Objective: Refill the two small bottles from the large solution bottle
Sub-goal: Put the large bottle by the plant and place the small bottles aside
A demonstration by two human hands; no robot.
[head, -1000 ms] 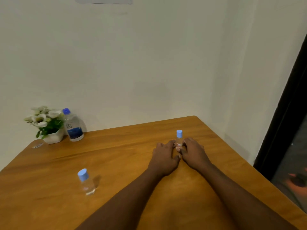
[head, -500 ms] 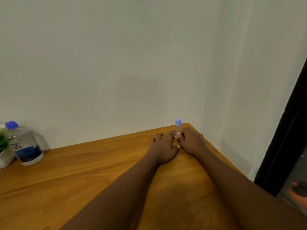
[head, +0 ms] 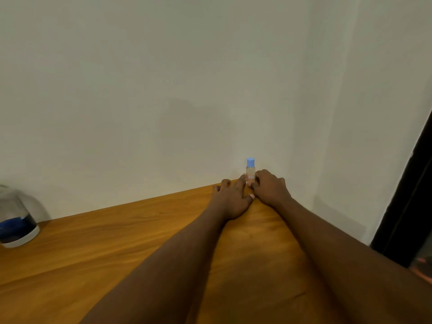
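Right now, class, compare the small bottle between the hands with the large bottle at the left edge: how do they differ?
The small bottle is slim and clear; the large bottle is far wider, with a dark blue label. The small bottle shows whole, blue cap on; the large bottle is cut off by the frame. The left hand and right hand flank the small bottle; nothing touches the large one. Both stand upright on the table.

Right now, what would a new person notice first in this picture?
Two hands, left and right, meet at the table's far edge, their fingers around a small upright bottle with a blue cap. At far left, partly cut off, stands the large bottle with a dark blue label.
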